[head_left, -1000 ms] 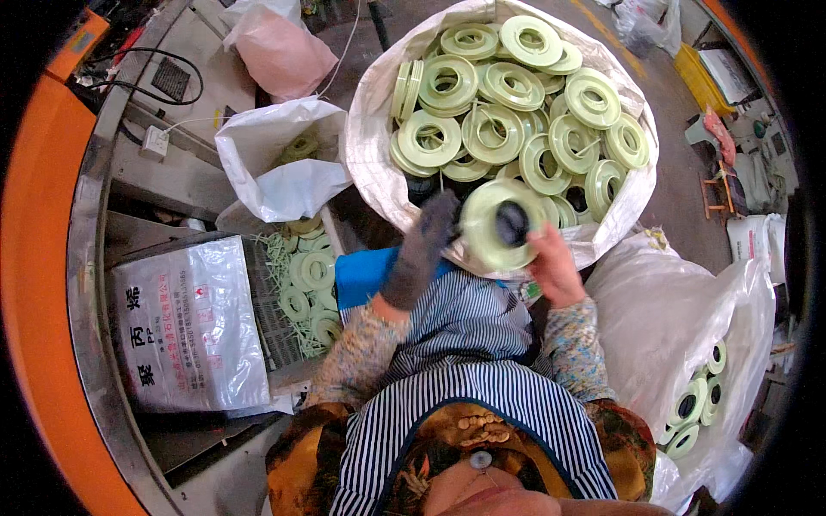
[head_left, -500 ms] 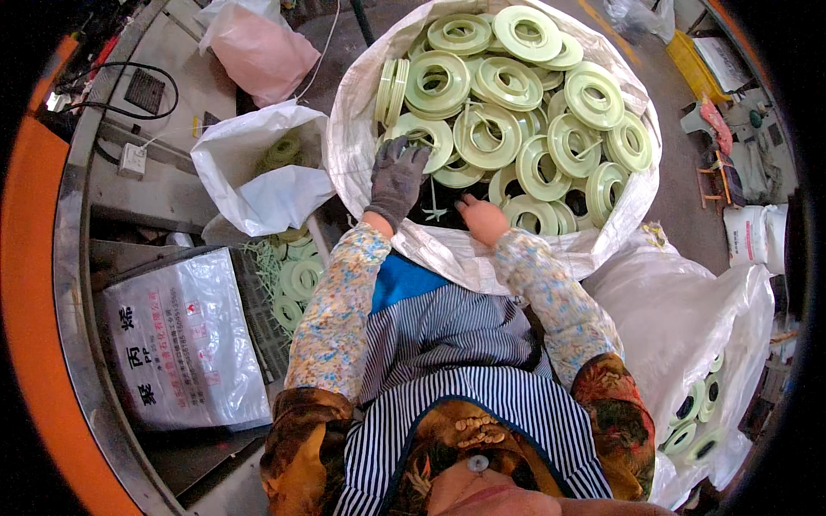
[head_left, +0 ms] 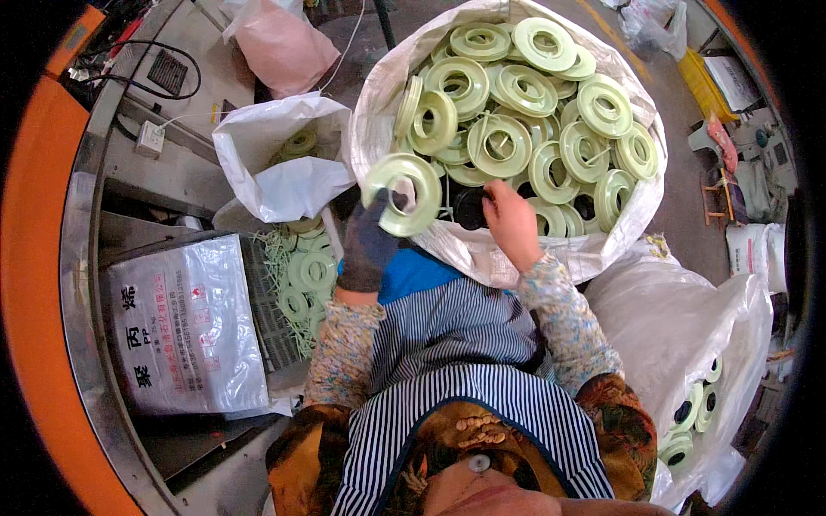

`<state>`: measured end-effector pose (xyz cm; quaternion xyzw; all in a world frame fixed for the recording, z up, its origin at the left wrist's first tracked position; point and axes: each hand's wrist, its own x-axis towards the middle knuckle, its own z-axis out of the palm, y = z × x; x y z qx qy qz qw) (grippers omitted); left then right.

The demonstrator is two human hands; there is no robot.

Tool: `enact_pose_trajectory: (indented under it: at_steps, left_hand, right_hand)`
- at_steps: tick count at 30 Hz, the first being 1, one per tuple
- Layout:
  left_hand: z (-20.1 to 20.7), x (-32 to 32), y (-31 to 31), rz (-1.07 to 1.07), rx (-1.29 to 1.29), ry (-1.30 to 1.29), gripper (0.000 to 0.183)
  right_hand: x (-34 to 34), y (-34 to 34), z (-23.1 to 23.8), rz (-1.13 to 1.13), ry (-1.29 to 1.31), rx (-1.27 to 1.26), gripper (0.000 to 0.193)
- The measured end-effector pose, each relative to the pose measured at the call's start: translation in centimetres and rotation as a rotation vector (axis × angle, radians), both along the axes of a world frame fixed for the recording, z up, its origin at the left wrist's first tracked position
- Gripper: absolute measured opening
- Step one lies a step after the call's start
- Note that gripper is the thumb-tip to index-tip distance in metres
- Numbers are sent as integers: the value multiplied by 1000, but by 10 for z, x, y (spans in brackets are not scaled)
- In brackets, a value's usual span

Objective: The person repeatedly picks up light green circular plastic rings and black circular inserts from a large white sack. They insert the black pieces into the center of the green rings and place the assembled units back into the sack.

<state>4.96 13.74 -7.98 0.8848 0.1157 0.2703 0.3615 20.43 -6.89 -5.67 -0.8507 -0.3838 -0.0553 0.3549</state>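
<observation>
My left hand (head_left: 368, 245), in a dark grey glove, grips a pale green plastic ring (head_left: 422, 209) by its lower left side. The ring is raised over the near left rim of a big white woven sack (head_left: 379, 112). My bare right hand (head_left: 512, 225) is at the sack's near edge, fingers curled together; what they hold, if anything, is hidden. Just left of its fingertips sits a black round piece (head_left: 469, 206), partly covered. Many similar flanged rings (head_left: 500, 146) lie heaped in the sack, some tilted on edge.
Left of the big sack stands a smaller white bag (head_left: 288, 185). Below it a crate holds rings (head_left: 311, 271) and thin green sprues (head_left: 291, 318). A printed white plastic sack (head_left: 189, 327) covers part of the left bench. Another white bag (head_left: 688, 318) with rings stands at right.
My left hand has drawn back toward me, lifting a ring out of the heap. My right hand has come up and slightly right, its fingers more curled. The view has shifted slightly.
</observation>
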Motion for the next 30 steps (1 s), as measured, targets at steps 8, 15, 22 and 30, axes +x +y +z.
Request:
enact_pose_trajectory:
  at_steps: [8,15,22,30]
  left_hand:
    - [63,-18,-77,-190,85,-154,46]
    - [80,-39,-97,-228,-169,-221,42]
    - [82,-44,-97,-219,110,-259,51]
    - [71,-34,-108,-212,-432,-213,49]
  right_hand:
    - [-46,-11,70,209,-57,10,28]
    - [-81,-35,105,343,-7,-188,87]
    - [-79,-44,100,273,50,-159,83]
    - [-81,-49,104,-3,-88,-29,65]
